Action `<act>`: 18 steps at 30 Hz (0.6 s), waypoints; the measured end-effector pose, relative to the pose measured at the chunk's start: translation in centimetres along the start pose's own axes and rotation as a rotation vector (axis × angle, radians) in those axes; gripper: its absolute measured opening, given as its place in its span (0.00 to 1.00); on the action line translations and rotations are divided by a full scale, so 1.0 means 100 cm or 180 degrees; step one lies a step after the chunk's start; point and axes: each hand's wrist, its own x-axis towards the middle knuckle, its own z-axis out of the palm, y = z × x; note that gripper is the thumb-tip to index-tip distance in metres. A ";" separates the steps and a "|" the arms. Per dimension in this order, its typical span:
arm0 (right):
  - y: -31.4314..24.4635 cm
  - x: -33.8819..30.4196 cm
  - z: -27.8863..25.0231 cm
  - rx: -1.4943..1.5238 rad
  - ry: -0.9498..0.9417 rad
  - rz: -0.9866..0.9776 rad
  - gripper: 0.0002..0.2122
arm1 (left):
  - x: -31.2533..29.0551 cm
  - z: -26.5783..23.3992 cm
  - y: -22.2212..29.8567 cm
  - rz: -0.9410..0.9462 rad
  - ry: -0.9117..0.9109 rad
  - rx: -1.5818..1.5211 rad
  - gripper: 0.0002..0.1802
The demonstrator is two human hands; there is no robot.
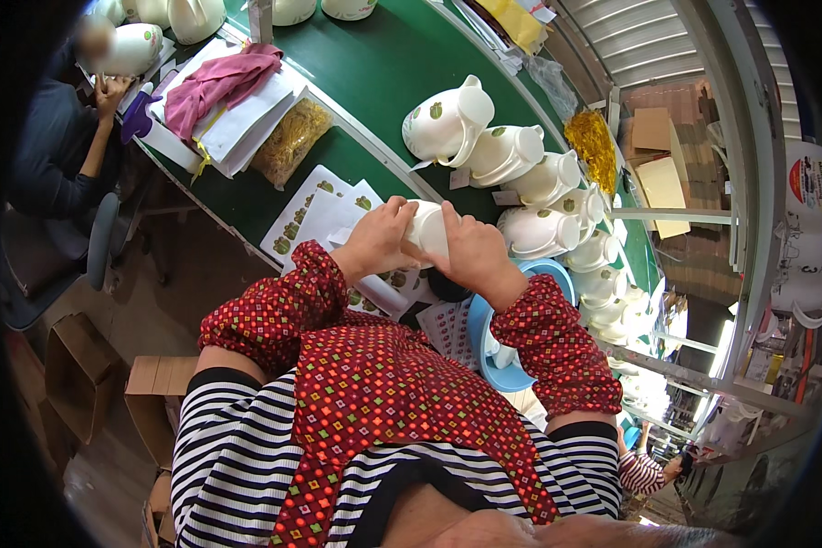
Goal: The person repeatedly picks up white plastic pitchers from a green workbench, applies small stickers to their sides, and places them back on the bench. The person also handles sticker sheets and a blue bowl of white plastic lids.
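A white jug (pixel 428 228) is held between both my hands at the bench's near edge; much of it is hidden by my fingers. My left hand (pixel 380 239) closes on its left side, fingers curled at the top. From the right, my right hand (pixel 478 250) grips it with thumb and fingers against the wall. Sheets of green-and-brown decals (pixel 294 219) lie beside my left hand, partly under blank white paper (pixel 327 224). Just beyond my right hand stand several finished-looking white jugs with handles (pixel 447 123), some bearing small decals and tags.
A blue basin (pixel 478 315) with white things inside sits below my right forearm. Left along the green bench (pixel 361 55) are a pink cloth (pixel 219 87), a bag of brown stuff (pixel 292 137) and a purple-headed spray bottle (pixel 169 144). A seated co-worker (pixel 55 146) handles another jug.
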 end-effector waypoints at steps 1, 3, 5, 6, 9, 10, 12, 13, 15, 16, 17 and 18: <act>0.000 -0.001 0.001 -0.0077 0.0179 -0.0090 0.44 | 0.001 0.000 0.001 -0.0016 -0.0008 -0.0008 0.56; -0.010 0.002 -0.002 0.0150 0.0059 0.0392 0.45 | 0.000 0.001 -0.001 0.0026 0.0083 -0.0021 0.55; -0.012 0.006 0.001 0.0357 -0.0076 0.0673 0.44 | 0.000 0.004 -0.005 0.0187 0.0266 -0.0036 0.52; -0.008 0.010 0.007 0.0452 -0.0151 0.0714 0.44 | 0.000 0.004 -0.005 0.0175 0.0250 -0.0026 0.52; -0.010 0.015 0.005 0.0507 -0.0240 0.0710 0.39 | 0.000 0.005 -0.007 0.0184 0.0267 0.0008 0.52; -0.012 0.015 0.004 0.0488 -0.0247 0.0687 0.37 | -0.001 0.005 -0.008 0.0224 0.0314 0.0020 0.52; -0.004 0.010 0.001 0.0543 0.0137 0.0124 0.36 | -0.002 0.005 -0.009 0.0247 0.0313 -0.0004 0.52; 0.002 0.006 -0.002 0.0571 0.0326 -0.0160 0.35 | -0.002 0.005 -0.009 0.0227 0.0270 -0.0037 0.52; 0.012 0.003 -0.012 0.0807 0.0445 -0.0527 0.36 | -0.001 0.004 -0.009 0.0196 0.0228 -0.0075 0.52; 0.016 0.001 -0.016 0.0926 0.0502 -0.0710 0.37 | -0.001 0.003 -0.009 0.0189 0.0224 -0.0088 0.52; 0.020 -0.002 -0.013 0.0947 0.0385 -0.0684 0.37 | -0.001 0.003 -0.008 0.0196 0.0202 -0.0107 0.52; 0.022 -0.002 -0.007 0.1042 0.0398 -0.0672 0.37 | 0.000 0.003 -0.008 0.0179 0.0148 -0.0100 0.53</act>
